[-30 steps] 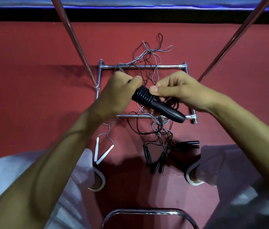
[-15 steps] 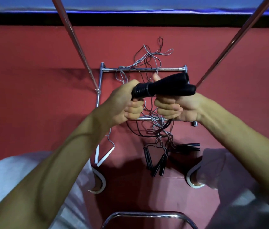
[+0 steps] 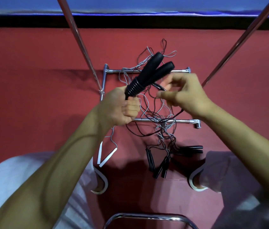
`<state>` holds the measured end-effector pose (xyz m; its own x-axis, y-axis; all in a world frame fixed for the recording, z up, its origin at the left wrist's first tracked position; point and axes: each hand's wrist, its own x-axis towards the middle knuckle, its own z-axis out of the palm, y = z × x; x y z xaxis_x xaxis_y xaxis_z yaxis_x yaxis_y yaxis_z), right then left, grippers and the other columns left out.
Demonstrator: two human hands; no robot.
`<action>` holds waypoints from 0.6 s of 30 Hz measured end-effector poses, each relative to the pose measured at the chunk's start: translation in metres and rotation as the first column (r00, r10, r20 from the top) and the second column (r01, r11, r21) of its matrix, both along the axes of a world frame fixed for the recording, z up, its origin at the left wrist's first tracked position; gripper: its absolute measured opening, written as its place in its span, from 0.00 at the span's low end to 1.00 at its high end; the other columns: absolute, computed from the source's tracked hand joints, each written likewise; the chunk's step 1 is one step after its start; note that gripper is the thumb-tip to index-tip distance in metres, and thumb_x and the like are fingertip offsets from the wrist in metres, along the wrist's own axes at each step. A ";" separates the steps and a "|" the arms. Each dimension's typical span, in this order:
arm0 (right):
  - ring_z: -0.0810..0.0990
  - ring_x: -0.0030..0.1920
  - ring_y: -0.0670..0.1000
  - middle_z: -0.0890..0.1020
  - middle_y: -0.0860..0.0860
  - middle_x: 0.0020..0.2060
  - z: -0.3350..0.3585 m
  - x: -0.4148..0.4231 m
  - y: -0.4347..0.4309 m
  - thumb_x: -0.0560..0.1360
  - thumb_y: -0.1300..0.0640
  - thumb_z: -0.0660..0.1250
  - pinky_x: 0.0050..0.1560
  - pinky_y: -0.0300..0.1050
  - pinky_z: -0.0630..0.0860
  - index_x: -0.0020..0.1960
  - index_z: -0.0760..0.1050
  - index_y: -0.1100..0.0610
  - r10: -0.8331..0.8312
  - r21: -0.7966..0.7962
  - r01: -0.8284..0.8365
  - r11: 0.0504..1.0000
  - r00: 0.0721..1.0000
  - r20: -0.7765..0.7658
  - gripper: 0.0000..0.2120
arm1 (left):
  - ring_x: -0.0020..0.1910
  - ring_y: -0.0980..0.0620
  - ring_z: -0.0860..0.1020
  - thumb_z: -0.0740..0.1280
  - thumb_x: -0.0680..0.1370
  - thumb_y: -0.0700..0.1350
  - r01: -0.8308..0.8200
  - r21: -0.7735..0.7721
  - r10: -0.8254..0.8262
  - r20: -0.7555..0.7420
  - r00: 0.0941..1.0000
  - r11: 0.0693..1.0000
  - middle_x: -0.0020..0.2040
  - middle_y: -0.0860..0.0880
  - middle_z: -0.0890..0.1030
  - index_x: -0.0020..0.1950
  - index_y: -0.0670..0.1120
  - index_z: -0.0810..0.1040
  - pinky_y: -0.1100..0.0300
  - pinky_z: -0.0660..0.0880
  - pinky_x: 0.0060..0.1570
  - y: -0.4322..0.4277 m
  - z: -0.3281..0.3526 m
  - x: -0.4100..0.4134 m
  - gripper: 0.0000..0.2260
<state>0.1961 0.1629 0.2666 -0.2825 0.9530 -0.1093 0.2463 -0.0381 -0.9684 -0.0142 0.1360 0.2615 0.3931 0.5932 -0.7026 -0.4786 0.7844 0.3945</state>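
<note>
My left hand [image 3: 122, 108] grips the ribbed end of a pair of black skipping-rope handles [image 3: 148, 75], which point up and to the right. To their right, my right hand [image 3: 185, 95] pinches a thin black cord [image 3: 159, 87] between thumb and fingers. A tangle of grey and black cords [image 3: 160, 126] hangs over the chrome rack bars [image 3: 185, 121] below both hands.
Below the rack hang two white handles [image 3: 104, 156] at the left and several black handles [image 3: 161, 164] at the right. Two chrome poles [image 3: 81, 45] slant up from the rack over the red floor [image 3: 31, 80]. A chrome curved bar [image 3: 147, 217] sits at the bottom edge between my knees.
My right hand has let go of the black handles and now pinches a cord. My left hand has swung the handles from level to pointing up and right.
</note>
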 end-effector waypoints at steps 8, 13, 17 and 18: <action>0.83 0.33 0.50 0.86 0.51 0.36 0.002 0.021 -0.003 0.77 0.59 0.74 0.40 0.43 0.80 0.50 0.86 0.59 -0.121 0.536 0.000 0.844 0.974 0.190 0.04 | 0.17 0.56 0.54 0.51 0.74 0.37 -0.249 -0.212 0.301 0.270 0.915 0.945 0.22 0.51 0.60 0.28 0.44 0.64 0.62 0.52 0.15 0.013 0.008 -0.020 0.14; 0.66 0.23 0.41 0.71 0.44 0.29 0.027 0.022 0.004 0.78 0.58 0.64 0.23 0.30 0.61 0.53 0.79 0.63 -0.125 -0.709 -0.196 0.677 0.919 -0.373 0.10 | 0.15 0.54 0.58 0.51 0.74 0.37 -0.299 -0.222 0.350 0.240 0.906 0.928 0.22 0.51 0.59 0.29 0.45 0.63 0.62 0.52 0.14 0.015 0.011 -0.022 0.13; 0.55 0.25 0.44 0.62 0.46 0.24 0.025 0.019 0.006 0.83 0.58 0.59 0.24 0.36 0.49 0.52 0.81 0.63 0.081 -0.504 -0.176 0.846 0.975 -0.205 0.13 | 0.15 0.55 0.57 0.51 0.74 0.37 -0.354 -0.246 0.406 0.208 0.890 0.902 0.22 0.51 0.59 0.29 0.46 0.62 0.63 0.52 0.15 0.013 0.010 -0.022 0.13; 0.55 0.25 0.46 0.62 0.47 0.23 0.023 0.016 0.004 0.84 0.59 0.60 0.24 0.37 0.50 0.51 0.80 0.63 0.125 -0.361 -0.159 0.919 0.985 -0.116 0.12 | 0.15 0.55 0.57 0.51 0.73 0.37 -0.363 -0.253 0.416 0.204 0.886 0.897 0.22 0.51 0.59 0.29 0.46 0.62 0.64 0.51 0.15 0.013 0.011 -0.022 0.13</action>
